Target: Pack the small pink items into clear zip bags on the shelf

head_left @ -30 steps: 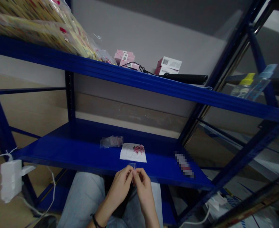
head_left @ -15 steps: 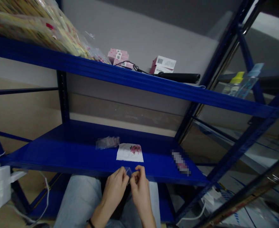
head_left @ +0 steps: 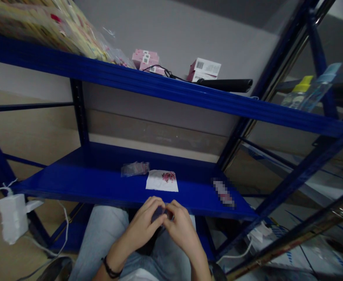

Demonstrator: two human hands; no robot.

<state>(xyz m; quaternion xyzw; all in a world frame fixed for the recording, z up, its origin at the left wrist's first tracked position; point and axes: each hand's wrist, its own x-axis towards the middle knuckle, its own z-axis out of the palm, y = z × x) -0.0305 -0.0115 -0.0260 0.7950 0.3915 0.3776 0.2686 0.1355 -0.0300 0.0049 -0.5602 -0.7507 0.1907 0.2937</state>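
Note:
Over my lap, at the front edge of the shelf, my left hand (head_left: 144, 224) and my right hand (head_left: 182, 226) meet with their fingers curled. Between them is a small clear plastic bag (head_left: 158, 213), gripped by both and mostly covered by the fingers. Whether anything is inside it, I cannot tell. Just beyond my hands lies a white sheet of paper (head_left: 156, 182) with a heap of small pink and dark red beads or pieces (head_left: 169, 176) on its right part. Several flat clear bags (head_left: 135, 169) lie left of the paper.
The blue shelf (head_left: 101, 183) has a blurred-out item (head_left: 223, 192) at its right. Above, another shelf (head_left: 160, 88) carries pink boxes (head_left: 145, 60), a black rod-shaped object (head_left: 227, 84) and bottles (head_left: 301, 89). A white power adapter (head_left: 13, 218) with cables hangs at the left.
My hands have drawn closer together around the small bag, with the right thumb and fingers bending in toward the left. The camera view has shifted slightly.

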